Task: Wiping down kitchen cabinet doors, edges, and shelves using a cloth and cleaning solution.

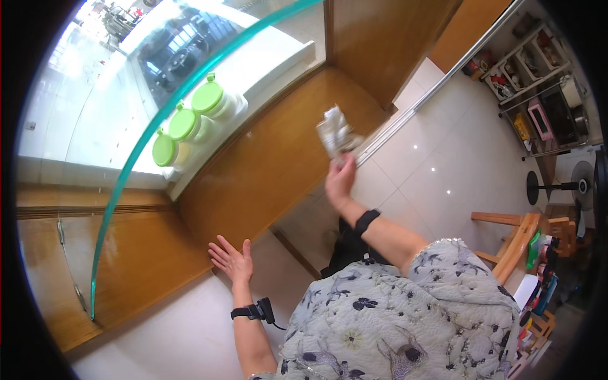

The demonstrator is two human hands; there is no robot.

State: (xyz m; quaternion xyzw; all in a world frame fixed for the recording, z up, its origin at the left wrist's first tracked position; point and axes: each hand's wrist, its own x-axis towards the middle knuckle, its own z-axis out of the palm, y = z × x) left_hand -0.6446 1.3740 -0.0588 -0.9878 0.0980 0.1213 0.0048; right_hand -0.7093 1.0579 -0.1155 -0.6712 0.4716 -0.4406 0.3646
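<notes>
My right hand (341, 183) grips a crumpled whitish cloth or piece of packaging (335, 130); motion blur hides which. It is raised over the right part of a brown wooden counter (256, 161). My left hand (232, 261), fingers spread and holding nothing, is at the counter's near edge; whether it touches the wood I cannot tell. Beyond the counter, three jars with green lids (207, 97) stand in a row on a white ledge (202, 159).
A curved glass edge (128, 166) rises at the left above the wood. A metal sliding track (413, 107) crosses the tiled floor (413, 161). At the right are a wooden stool (515, 247), a fan (582, 185) and a rack with white baskets (527, 61). A stovetop (180, 54) lies behind the glass.
</notes>
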